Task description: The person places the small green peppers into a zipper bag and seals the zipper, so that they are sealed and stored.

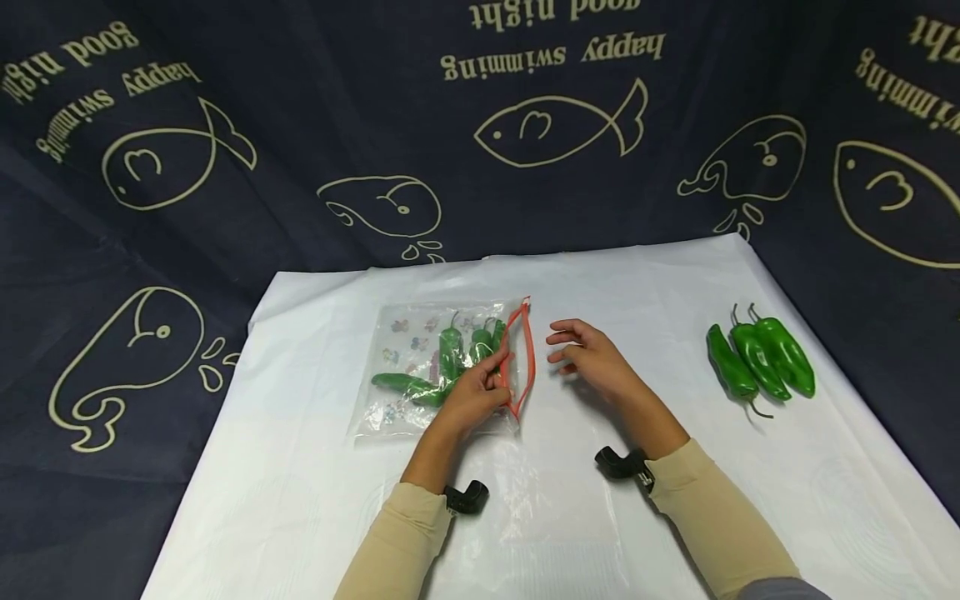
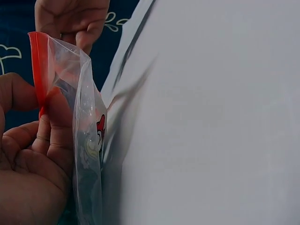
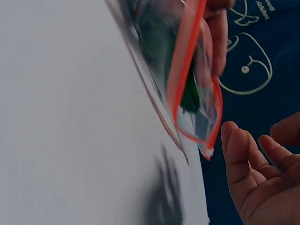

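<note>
A clear zip bag with small printed figures lies on the table, its red-edged mouth parted and facing right. Several green peppers are inside. My left hand pinches the near-side rim of that mouth between thumb and fingers; the left wrist view shows the thumb at the red strip. Just right of the mouth, my right hand hovers with loosely bent fingers, holding nothing. In the right wrist view, the zip slider sits at the mouth's far corner, close to the right fingertips but apart from them.
Three more green peppers lie side by side on the right of the white-covered table. A dark curtain with fish and whale drawings hangs behind the table's far edge. Each wrist wears a black camera mount.
</note>
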Demonstrator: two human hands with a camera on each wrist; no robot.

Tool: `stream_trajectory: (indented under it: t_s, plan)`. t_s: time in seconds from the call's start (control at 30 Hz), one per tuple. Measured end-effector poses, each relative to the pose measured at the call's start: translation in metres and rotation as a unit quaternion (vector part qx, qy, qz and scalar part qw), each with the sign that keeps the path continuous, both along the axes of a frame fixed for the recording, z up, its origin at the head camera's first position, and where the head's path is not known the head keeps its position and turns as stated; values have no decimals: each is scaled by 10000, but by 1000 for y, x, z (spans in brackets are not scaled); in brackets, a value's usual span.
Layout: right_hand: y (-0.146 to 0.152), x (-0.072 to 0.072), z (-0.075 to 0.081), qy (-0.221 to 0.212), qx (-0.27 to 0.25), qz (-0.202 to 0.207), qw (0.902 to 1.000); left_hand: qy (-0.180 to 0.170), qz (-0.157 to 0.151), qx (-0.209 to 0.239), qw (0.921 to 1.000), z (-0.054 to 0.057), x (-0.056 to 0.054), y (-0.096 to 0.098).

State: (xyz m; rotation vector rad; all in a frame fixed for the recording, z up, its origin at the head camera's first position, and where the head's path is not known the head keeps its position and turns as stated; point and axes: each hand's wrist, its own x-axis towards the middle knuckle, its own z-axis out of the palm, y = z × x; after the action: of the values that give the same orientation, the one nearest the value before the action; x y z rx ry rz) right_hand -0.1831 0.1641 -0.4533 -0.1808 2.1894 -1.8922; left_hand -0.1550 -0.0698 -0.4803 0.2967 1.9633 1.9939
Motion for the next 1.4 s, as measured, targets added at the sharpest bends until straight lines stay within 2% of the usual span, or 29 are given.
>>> stream_trajectory:
  t_s: [0.23,0.43,0.67,0.8,1.03,1.27,1.4]
  plan:
    - [33,3,5,130,132,-135,9997,-164,-151,56,9997,4,-2,-2]
    - [61,9,8,189,304,-180,9992,11,-46,29,10000,2,-1,-1]
    - [90,17,15,616,383,-127,9973,215,-57,-44,9997,0,-1,0]
    - [105,22,22,933,524,-76,9942,217,-37,-52,9997,1,-2,0]
    - [131,31,31,1430,1101,-201,9834,187,-37,-108,9998,1,-2,1]
    - [154,38,31,1419,2103,-387,9665,83,7,-237,9997,-2,0,0]
    - [163,41,32,1366,2476,-389,9584,18,-50,-242,9997,-3,0,-1]
